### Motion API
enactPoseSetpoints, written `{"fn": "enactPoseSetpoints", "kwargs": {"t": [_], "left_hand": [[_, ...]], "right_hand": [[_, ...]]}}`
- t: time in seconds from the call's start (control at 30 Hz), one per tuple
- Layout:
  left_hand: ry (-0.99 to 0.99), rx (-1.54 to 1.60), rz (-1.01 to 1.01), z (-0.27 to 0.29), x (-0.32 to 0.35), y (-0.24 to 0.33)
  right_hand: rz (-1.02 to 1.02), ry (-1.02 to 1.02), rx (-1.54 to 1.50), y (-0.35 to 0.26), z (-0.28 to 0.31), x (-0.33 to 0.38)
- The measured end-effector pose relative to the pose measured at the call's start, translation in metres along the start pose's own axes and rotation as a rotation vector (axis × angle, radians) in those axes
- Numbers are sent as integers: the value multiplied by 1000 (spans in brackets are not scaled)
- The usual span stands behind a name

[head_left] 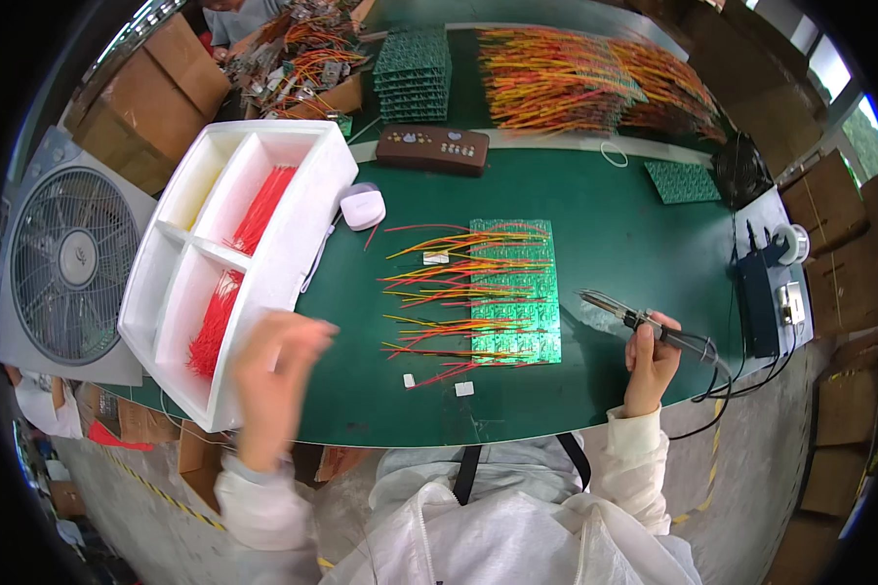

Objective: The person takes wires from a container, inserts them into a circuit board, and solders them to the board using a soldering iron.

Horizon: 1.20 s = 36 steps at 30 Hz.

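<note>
My right hand point(651, 363) grips a soldering iron point(632, 317), its metal tip angled up and left over the mat. A cable trails from the tool's back end. My left hand point(275, 375) is beside the front right wall of a white foam box point(307, 200); motion blurs its fingers, so their hold cannot be made out. Red wires point(215, 327) lie in the box's compartments. Between my hands sits a green circuit board panel point(544, 302). Rows of red and yellow wires point(424, 276) lie across it and stick out to its left.
A brown case point(431, 150), a stack of green boards point(412, 73) and heaped wired boards point(585, 83) line the far side. A blue soldering station point(757, 302) with a solder spool point(792, 244) stands at right. A fan point(76, 255) is at left. A person point(244, 21) sits far left.
</note>
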State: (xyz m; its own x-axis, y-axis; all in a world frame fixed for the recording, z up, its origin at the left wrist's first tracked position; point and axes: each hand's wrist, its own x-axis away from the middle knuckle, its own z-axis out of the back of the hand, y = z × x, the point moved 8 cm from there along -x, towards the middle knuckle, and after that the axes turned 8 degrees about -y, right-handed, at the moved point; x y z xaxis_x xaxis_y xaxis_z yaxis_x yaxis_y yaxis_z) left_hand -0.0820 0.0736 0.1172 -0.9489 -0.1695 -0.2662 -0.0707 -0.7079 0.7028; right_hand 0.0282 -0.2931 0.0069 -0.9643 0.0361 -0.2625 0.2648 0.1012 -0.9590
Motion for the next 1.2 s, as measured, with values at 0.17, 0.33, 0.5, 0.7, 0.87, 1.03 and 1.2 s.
{"fn": "enactPoseSetpoints", "kwargs": {"t": [0.17, 0.33, 0.5, 0.7, 0.87, 1.03, 1.2], "left_hand": [[-141, 189, -39, -124, 1, 39], [-150, 46, -238, -167, -20, 53], [-193, -2, -249, -186, -33, 50], [-189, -25, -234, -193, -35, 47], [-182, -4, -214, -196, -35, 43], [-163, 35, -196, -196, -33, 40], [-162, 33, -193, -197, -33, 39]], "right_hand": [[-90, -164, -15, -2, -6, -10], [-118, -174, -66, 0, 1, -8], [-173, -232, 29, 5, 3, 1], [-228, -284, 20, 9, 5, 5], [-226, -302, 20, 8, 3, 4], [-209, -328, 30, 7, 0, 0], [-171, -335, 54, 5, -3, -2]]}}
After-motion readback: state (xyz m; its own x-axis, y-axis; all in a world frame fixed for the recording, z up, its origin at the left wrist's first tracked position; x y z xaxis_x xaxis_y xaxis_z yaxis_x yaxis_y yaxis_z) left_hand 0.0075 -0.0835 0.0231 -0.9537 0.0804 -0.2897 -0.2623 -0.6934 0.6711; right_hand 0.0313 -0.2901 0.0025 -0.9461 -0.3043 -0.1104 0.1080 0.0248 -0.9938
